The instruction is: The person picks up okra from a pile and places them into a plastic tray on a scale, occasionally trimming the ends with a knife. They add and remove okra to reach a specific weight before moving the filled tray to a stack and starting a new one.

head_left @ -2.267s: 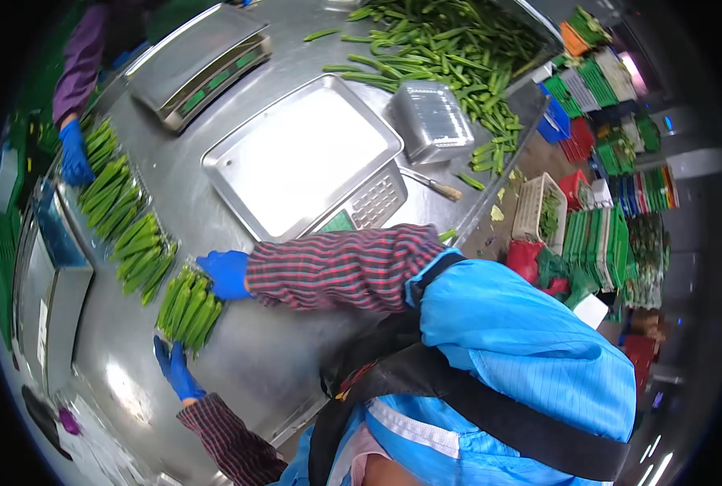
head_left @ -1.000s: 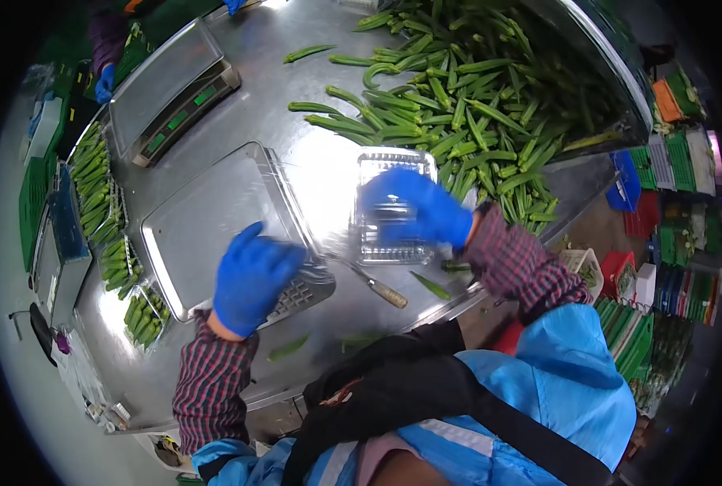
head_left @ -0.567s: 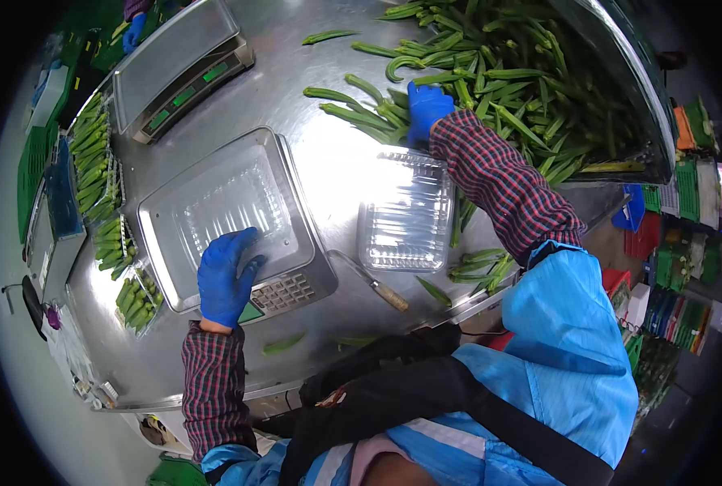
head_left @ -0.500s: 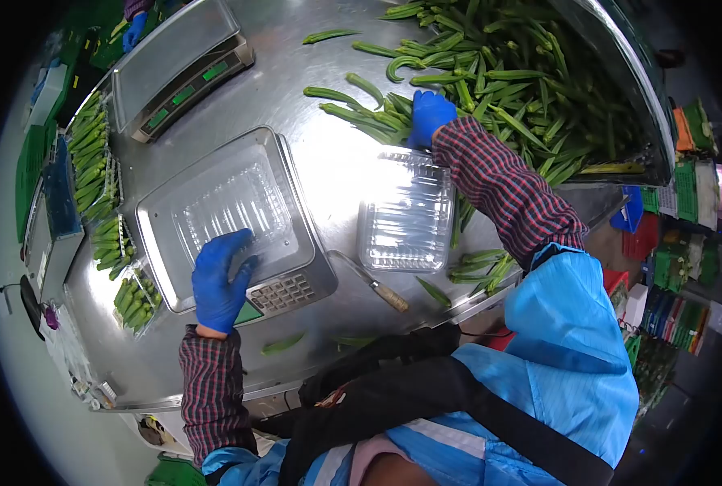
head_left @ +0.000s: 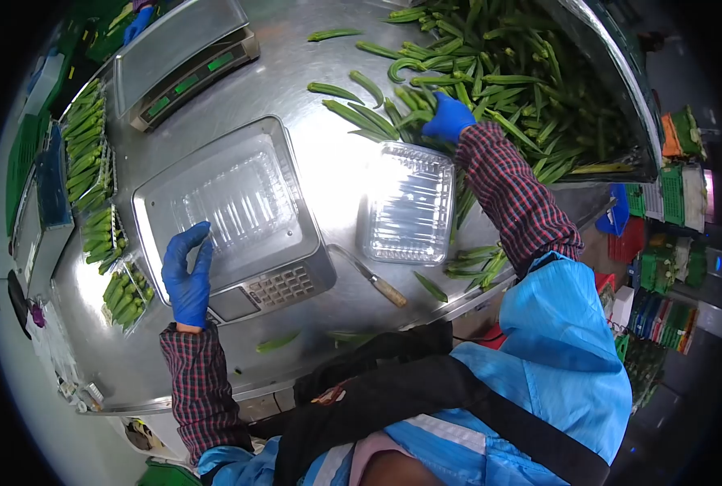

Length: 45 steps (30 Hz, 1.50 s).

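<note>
My right hand (head_left: 448, 118), in a blue glove, is closed around several okra pods (head_left: 414, 100) at the near edge of a large okra heap (head_left: 523, 81). Just below it lies a clear plastic tray (head_left: 408, 206) with ribbed sides, on the steel table. My left hand (head_left: 187, 275), also gloved in blue, hovers over the lower left edge of a weighing scale (head_left: 296, 243). Its fingers are curved, with a gap between thumb and forefinger and nothing visible in them. On the scale's platform sits another clear plastic tray (head_left: 243, 194), with no okra in it.
A knife (head_left: 381, 286) with a wooden handle lies beside the scale. Filled okra trays (head_left: 85, 154) line the table's left side. A second scale (head_left: 191, 73) stands at the far left, near another person's gloved hand (head_left: 138, 24). Loose pods (head_left: 432, 287) lie along the front edge.
My right hand has gathered okra pods and shifted slightly right. My left hand has moved left and down, away from the tray on the scale, with thumb and forefinger drawn closer.
</note>
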Each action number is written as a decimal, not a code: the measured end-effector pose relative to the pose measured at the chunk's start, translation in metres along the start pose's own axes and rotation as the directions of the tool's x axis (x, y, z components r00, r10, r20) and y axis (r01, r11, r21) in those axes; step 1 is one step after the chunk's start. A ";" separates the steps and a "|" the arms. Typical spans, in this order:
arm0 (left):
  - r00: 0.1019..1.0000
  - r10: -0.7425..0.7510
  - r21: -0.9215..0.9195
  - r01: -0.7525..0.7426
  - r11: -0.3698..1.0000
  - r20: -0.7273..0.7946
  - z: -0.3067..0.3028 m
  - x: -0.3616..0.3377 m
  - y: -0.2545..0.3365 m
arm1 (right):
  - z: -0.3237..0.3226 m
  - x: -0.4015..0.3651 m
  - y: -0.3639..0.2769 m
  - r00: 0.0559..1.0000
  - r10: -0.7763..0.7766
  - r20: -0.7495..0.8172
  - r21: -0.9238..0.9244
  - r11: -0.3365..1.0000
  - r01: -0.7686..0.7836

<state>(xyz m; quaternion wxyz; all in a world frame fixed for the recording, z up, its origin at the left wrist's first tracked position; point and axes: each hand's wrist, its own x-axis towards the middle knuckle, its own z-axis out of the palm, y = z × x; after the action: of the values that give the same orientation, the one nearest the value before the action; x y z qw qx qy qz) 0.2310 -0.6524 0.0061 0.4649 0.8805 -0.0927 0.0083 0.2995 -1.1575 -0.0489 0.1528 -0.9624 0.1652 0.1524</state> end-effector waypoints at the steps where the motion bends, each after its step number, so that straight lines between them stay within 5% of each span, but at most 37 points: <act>1: 1.000 -0.002 -0.004 0.002 1.000 -0.011 0.002 0.001 0.001 | -0.005 0.005 0.008 1.000 -0.008 -0.003 -0.008 1.000 0.008; 3: 1.000 0.029 -0.032 -0.028 0.999 0.011 0.005 0.003 0.006 | -0.014 0.025 0.016 0.986 -0.101 -0.133 0.363 0.921 0.143; 4: 0.997 0.071 -0.029 -0.070 0.997 0.032 0.005 0.006 0.013 | -0.035 0.011 -0.006 0.979 -0.099 -0.179 0.382 0.910 0.162; 6: 0.994 0.113 0.002 -0.113 0.994 0.013 0.003 0.009 0.015 | -0.057 -0.007 -0.048 0.958 -0.249 -0.138 0.641 0.715 0.279; 12: 0.951 0.015 -0.298 -0.111 0.948 -0.309 -0.016 0.007 -0.027 | -0.050 -0.083 -0.221 0.771 -0.637 0.000 0.282 0.739 0.612; 14: 0.937 -0.032 -0.357 -0.101 0.929 -0.348 -0.023 0.005 -0.031 | -0.027 -0.105 -0.267 0.657 -0.754 0.012 0.237 0.641 0.730; 16: 0.926 0.038 -0.386 -0.194 0.902 -0.376 -0.019 0.003 -0.042 | 0.027 -0.094 -0.300 0.531 -0.847 -0.032 0.001 0.531 0.848; 22: 0.988 -0.005 -0.302 -0.042 0.952 -0.153 -0.001 0.005 -0.057 | 0.073 -0.106 -0.317 0.631 -0.767 0.117 -0.084 0.625 0.776; 24: 0.996 -0.067 -0.316 0.045 0.948 -0.059 -0.001 0.001 -0.061 | 0.066 -0.108 -0.293 0.509 -0.841 -0.182 0.140 0.490 0.860; 26: 0.995 0.063 -0.235 -0.079 0.969 -0.077 -0.004 -0.001 -0.063 | 0.056 -0.118 -0.267 0.666 -0.693 -0.277 0.337 0.580 0.742; 28: 0.995 0.089 -0.181 -0.097 0.979 -0.050 -0.007 0.000 -0.057 | 0.064 -0.129 -0.242 0.743 -0.584 -0.327 0.404 0.625 0.668; 30: 0.974 0.221 0.059 -0.223 0.973 0.039 -0.004 0.003 -0.056 | 0.085 -0.135 -0.233 0.785 -0.545 -0.294 0.526 0.593 0.609; 31: 0.975 0.212 0.127 -0.219 0.967 0.068 0.002 0.003 -0.059 | 0.093 -0.135 -0.235 0.748 -0.607 -0.267 0.480 0.589 0.650; 32: 0.974 0.213 0.124 -0.221 0.967 0.074 0.007 0.001 -0.063 | 0.103 -0.139 -0.235 0.693 -0.654 -0.302 0.127 0.693 0.710; 35: 0.947 0.319 0.200 -0.319 0.926 0.035 0.012 -0.001 -0.065 | 0.115 -0.147 -0.242 0.675 -0.629 -0.386 0.067 0.711 0.700; 37: 0.960 0.276 0.135 -0.279 0.951 0.040 0.001 -0.004 -0.051 | 0.107 -0.145 -0.245 0.637 -0.566 -0.524 0.361 0.529 0.768; 38: 0.971 0.234 0.070 -0.236 0.969 0.040 -0.004 -0.004 -0.043 | 0.100 -0.147 -0.245 0.638 -0.565 -0.524 0.362 0.530 0.767; 41: 0.966 0.248 0.113 -0.256 0.960 0.079 -0.001 0.001 -0.051 | 0.082 -0.164 -0.249 0.646 -0.646 -0.407 0.028 0.698 0.716; 45: 0.968 0.228 0.161 -0.243 0.957 0.108 0.000 0.007 -0.046 | 0.093 -0.161 -0.257 0.646 -0.639 -0.417 -0.058 0.728 0.683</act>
<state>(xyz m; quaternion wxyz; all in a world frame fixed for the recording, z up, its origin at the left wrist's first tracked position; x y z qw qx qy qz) 0.2454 -0.6282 -0.0314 0.3779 0.8996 -0.2163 0.0326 0.2256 -0.8507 -0.0147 0.2097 -0.9558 -0.1616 -0.1276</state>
